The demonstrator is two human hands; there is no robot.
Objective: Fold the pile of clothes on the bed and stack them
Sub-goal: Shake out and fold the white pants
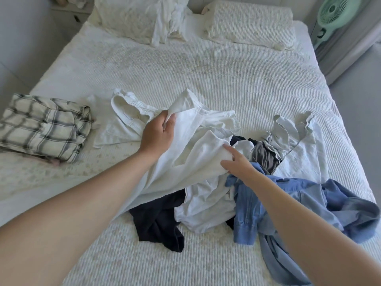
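Observation:
A loose pile of clothes lies on the white bed (185,65): a white garment (191,153) on top, a dark navy piece (156,221), a blue denim shirt (305,199), a grey piece (265,155) and a pale light-blue shirt (296,137). My left hand (157,134) grips an upper edge of the white garment and lifts it. My right hand (237,162) pinches another fold of the same garment, forefinger stretched out. A folded plaid shirt (43,126) rests at the left side of the bed. White shorts (123,118) lie flat behind my left hand.
Two pillows (249,23) lie at the head of the bed, with a crumpled white cloth (167,19) on the left one. A mint-green fan (334,15) stands at the far right. A bedside cabinet (70,15) sits at the top left.

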